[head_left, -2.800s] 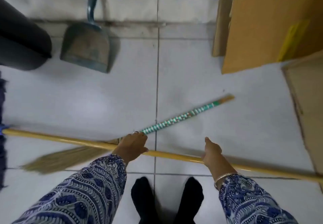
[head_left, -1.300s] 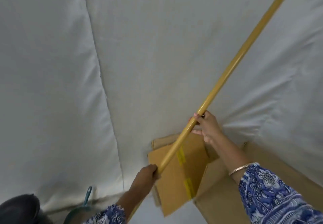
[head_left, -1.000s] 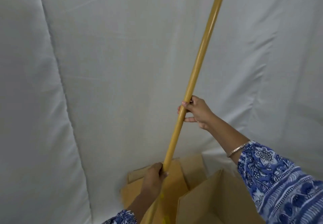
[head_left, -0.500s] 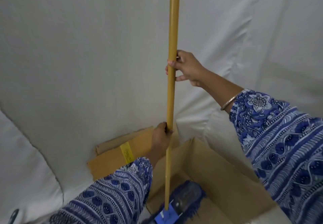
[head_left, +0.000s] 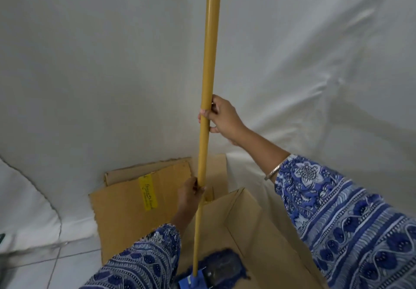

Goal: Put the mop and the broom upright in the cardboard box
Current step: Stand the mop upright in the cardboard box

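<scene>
Both fists wrapped round mop handle (head_left: 208, 99), axis near vertical: right hand (head_left: 221, 117) above, left hand (head_left: 190, 193) below, nearer the head. Mop head (head_left: 221, 268) straight down from grips, inside cardboard box (head_left: 270, 239), prob. on its floor. Broom not in shot.

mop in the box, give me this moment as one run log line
mop: upright, head down in cardboard box | left hand: gripping handle low | right hand: gripping handle higher | broom: out of view
</scene>
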A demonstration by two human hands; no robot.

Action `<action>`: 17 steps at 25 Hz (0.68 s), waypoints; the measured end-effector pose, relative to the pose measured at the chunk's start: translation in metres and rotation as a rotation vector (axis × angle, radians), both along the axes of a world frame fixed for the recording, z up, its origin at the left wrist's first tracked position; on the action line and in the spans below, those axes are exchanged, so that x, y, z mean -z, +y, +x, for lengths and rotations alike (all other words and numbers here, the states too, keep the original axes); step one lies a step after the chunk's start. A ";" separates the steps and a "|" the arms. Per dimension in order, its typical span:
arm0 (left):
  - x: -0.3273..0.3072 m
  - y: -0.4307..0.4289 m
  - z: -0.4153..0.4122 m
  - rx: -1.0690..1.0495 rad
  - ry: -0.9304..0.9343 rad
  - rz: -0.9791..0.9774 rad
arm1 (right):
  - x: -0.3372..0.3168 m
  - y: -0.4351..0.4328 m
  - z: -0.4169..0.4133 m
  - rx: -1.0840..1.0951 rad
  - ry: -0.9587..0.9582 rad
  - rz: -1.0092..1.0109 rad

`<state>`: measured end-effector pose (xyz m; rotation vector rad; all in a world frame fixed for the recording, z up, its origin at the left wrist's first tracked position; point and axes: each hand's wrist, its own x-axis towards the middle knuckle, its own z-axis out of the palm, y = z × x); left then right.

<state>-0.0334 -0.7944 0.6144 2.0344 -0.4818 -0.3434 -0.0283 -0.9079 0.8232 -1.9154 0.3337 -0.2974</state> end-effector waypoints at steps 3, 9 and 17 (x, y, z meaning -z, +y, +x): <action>0.016 -0.012 0.010 -0.063 0.055 0.048 | 0.024 -0.013 0.019 -0.048 0.041 0.002; 0.037 -0.027 0.046 -0.197 0.145 0.146 | 0.053 -0.026 0.078 -0.144 0.075 -0.068; 0.036 -0.039 0.087 -0.253 0.195 0.256 | 0.078 -0.036 0.140 -0.167 0.157 -0.096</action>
